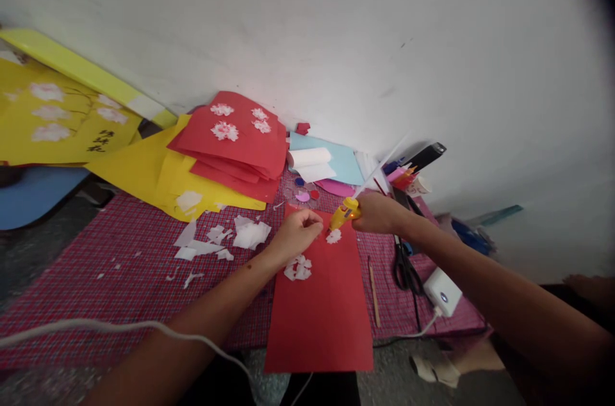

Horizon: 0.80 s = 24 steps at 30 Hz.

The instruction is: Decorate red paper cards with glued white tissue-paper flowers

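In my right hand [377,212] is a yellow hot glue gun [343,214], with a long pale glue stick [379,169] poking out of its back. Its nozzle points down at the red paper [319,323], just beside a small white paper flower [334,236]. My left hand [298,234] hovers over the paper's upper left part, thumb and fingertips pinched together. Whatever sits between those fingertips is too small to make out. Below that hand, a larger crumpled white flower [298,268] lies on the same sheet.
Torn white tissue paper [250,233] lies to the left on the checked tablecloth [139,284]. Red sheets with flowers [235,130] are stacked behind. Scissors [407,271], a wooden stick [373,294] and a white power box [442,292] are at right. A white cable [120,327] crosses my left forearm.
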Each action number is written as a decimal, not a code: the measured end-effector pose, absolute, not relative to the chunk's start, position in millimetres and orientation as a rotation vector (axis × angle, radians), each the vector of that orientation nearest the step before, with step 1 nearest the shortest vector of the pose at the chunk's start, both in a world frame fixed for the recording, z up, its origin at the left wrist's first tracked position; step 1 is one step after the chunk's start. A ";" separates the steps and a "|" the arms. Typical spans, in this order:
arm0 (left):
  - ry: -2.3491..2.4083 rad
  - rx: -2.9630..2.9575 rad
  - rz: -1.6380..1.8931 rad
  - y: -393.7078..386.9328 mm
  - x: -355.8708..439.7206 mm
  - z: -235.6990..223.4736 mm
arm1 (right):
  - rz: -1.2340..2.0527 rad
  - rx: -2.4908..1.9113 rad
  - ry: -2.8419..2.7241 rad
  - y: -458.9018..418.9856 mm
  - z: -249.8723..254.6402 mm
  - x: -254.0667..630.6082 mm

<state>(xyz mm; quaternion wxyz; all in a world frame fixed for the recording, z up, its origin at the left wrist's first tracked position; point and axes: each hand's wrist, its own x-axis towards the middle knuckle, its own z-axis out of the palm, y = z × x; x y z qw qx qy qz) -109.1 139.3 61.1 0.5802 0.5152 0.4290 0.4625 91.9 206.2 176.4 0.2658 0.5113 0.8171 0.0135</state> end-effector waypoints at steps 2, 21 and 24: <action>0.998 1.218 1.073 139.5 -109.2 60.0 | 0.034 1.375 2.195 206.3 175.6 91.6; 0.979 1.251 1.077 139.2 -109.8 58.9 | 0.041 1.367 2.179 205.1 171.0 91.7; 0.983 1.250 1.070 139.3 -109.9 60.1 | 0.030 1.394 2.163 206.2 169.8 93.4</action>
